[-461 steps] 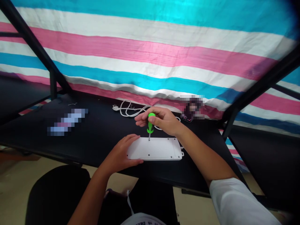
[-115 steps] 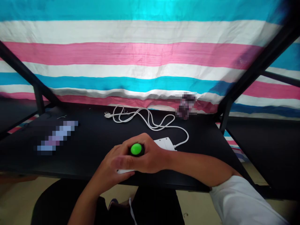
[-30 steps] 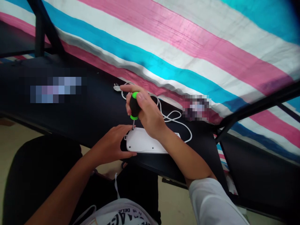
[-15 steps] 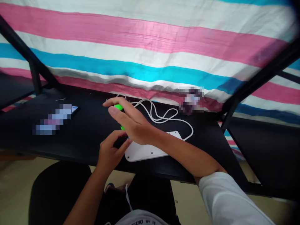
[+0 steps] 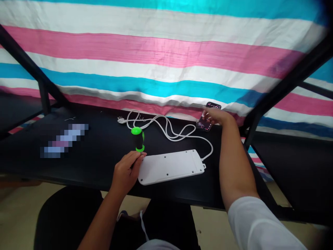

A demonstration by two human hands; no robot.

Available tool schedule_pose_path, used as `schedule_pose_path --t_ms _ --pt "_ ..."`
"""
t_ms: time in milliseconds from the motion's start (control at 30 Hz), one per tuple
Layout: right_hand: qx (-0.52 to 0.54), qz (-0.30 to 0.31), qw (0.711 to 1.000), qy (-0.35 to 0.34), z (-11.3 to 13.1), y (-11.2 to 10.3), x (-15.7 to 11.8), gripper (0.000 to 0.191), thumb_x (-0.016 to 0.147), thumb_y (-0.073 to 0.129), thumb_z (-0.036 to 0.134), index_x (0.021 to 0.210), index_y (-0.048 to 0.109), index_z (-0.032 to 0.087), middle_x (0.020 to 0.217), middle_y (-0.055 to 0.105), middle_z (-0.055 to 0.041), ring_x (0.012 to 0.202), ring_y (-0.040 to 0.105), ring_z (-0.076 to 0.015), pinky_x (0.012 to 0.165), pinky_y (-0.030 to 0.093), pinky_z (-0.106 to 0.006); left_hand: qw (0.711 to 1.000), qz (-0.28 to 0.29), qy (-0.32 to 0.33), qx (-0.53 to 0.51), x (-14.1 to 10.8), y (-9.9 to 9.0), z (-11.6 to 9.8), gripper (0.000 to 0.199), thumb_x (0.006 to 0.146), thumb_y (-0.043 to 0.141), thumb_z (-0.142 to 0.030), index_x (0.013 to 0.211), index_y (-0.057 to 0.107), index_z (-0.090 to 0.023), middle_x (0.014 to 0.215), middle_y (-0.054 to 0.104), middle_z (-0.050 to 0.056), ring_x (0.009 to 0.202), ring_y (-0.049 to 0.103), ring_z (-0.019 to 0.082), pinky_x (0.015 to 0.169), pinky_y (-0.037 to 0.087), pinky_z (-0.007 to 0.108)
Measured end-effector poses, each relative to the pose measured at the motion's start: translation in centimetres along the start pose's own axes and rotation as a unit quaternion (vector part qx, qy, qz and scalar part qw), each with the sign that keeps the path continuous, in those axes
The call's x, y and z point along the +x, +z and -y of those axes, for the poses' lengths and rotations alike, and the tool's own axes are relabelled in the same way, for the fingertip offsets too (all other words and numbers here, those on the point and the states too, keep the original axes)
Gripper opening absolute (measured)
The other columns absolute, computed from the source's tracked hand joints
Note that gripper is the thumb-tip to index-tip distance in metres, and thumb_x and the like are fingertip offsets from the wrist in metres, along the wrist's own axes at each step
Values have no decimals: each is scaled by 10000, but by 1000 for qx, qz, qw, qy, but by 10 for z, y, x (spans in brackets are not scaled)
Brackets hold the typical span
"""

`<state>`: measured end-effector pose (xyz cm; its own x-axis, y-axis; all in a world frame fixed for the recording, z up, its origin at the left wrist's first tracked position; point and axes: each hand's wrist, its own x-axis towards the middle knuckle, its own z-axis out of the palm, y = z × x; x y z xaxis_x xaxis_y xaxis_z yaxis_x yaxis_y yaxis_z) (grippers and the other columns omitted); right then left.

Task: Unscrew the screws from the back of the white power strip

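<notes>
A white power strip [image 5: 179, 165] lies on the black table, the face with several screw holes turned up. At its far left corner stands a screwdriver [image 5: 139, 140] with a black and green handle, nearly upright. The fingers of my left hand [image 5: 126, 170] are closed round its shaft, just above the strip. My right hand [image 5: 217, 116] is over a phone [image 5: 204, 126] with a lit screen that leans at the table's back edge. Its fingers are apart, at the screen, and grip nothing.
The strip's white cable [image 5: 178, 139] loops behind it to a plug [image 5: 121, 120]. A blurred-out flat object [image 5: 65, 139] lies on the left of the table. Behind hangs a striped sheet [image 5: 156, 52], between black slanted frame bars [image 5: 283, 80].
My right hand has left the screwdriver handle and moved right to the phone. My left hand stays at the strip's corner with the screwdriver. The view has shifted slightly.
</notes>
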<state>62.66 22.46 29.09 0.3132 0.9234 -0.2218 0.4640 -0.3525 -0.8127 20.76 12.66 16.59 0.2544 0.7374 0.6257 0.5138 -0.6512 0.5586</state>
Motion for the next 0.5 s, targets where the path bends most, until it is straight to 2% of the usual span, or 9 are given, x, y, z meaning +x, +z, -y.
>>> schedule_pose_path --t_ms 100,167,267,367,500 --pt "57 -50 995 -65 4 -19 -11 393 1094 431 480 814 498 214 664 473 15 479 339 -75 439 271 -215 1000 6 4 0 0 0 -1 179 1048 567 -200 987 734 -185 1001 787 38 922 732 142 889 553 244" --pt "92 -27 991 -98 8 -30 -19 422 1079 454 528 795 484 216 645 406 37 466 261 -64 438 188 -221 1000 12 5 -4 0 -1 -2 188 1054 550 -196 1000 730 -188 998 777 33 923 726 136 887 549 237" --pt "85 38 993 -76 5 -32 -22 446 1067 489 526 763 500 199 637 410 38 454 235 -48 442 127 -226 1000 20 1 -12 2 -2 -3 196 1060 531 -196 1014 721 -187 989 765 29 921 720 131 877 544 228" --pt "18 63 998 -20 -5 -19 -12 437 1056 525 508 779 559 172 678 516 2 463 318 -48 433 161 -217 999 28 -2 -20 3 -2 -4 201 1063 522 -201 1011 715 -187 980 758 26 905 715 128 865 541 225" --pt "-40 -6 999 -19 -14 -10 4 415 1059 515 508 821 574 174 720 563 -20 510 420 -77 453 292 -224 999 33 -7 -28 3 -2 -5 195 1064 525 -214 1000 707 -189 974 753 26 910 712 132 871 536 227"
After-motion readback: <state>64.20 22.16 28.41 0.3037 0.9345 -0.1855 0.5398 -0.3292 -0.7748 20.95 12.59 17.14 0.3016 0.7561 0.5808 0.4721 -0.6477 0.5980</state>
